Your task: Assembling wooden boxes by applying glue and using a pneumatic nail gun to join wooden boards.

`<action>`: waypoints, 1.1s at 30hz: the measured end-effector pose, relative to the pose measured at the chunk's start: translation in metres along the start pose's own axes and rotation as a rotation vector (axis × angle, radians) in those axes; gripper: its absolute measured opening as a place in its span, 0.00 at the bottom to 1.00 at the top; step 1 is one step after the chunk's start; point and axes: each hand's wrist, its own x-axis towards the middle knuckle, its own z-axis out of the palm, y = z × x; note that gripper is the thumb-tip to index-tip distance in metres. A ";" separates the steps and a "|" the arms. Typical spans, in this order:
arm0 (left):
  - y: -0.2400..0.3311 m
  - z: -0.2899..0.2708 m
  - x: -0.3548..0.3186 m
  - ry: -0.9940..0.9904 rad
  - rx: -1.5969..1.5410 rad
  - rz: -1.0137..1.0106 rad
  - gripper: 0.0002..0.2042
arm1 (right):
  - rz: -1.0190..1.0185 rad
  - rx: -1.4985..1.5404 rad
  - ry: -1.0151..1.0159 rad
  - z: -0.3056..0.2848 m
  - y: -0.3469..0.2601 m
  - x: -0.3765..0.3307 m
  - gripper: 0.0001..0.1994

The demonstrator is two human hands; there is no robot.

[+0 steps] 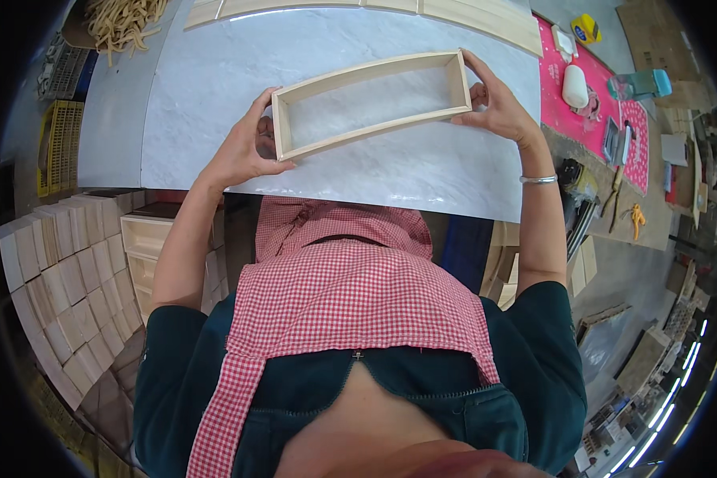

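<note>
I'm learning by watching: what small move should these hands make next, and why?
Perhaps turn the wooden frame slightly, bringing its right end nearer: it is aslant to the near edge of the table, and the left hand and right hand grip opposite ends.

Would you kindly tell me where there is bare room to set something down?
The marbled tabletop shows bare patches between the wooden strip and wooden frame, and between the frame and the near edge. The pink mat at right is crowded around the white bottle.
</note>
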 end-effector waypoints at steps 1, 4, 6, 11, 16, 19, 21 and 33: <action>0.000 -0.001 0.000 0.002 -0.001 0.003 0.55 | -0.010 0.008 -0.002 0.000 -0.001 0.001 0.57; -0.002 -0.002 0.001 0.004 -0.004 0.015 0.55 | -0.036 0.030 -0.007 0.000 -0.003 0.001 0.57; -0.003 -0.004 0.001 0.008 -0.001 0.019 0.55 | -0.031 0.017 -0.019 0.001 -0.006 -0.002 0.57; -0.002 -0.019 0.010 0.030 0.081 0.079 0.55 | -0.064 -0.080 0.002 0.009 -0.019 -0.017 0.55; -0.002 -0.033 0.025 0.064 0.338 0.258 0.54 | -0.229 -0.263 0.192 0.030 -0.020 -0.033 0.55; -0.010 -0.036 0.031 0.105 0.458 0.461 0.54 | -0.343 -0.317 0.313 0.047 -0.007 -0.043 0.56; -0.019 -0.034 0.027 0.116 0.484 0.516 0.53 | -0.369 -0.322 0.320 0.052 -0.008 -0.051 0.55; -0.007 -0.037 -0.005 0.066 0.687 0.741 0.45 | -0.527 -0.275 0.498 0.074 -0.004 -0.087 0.36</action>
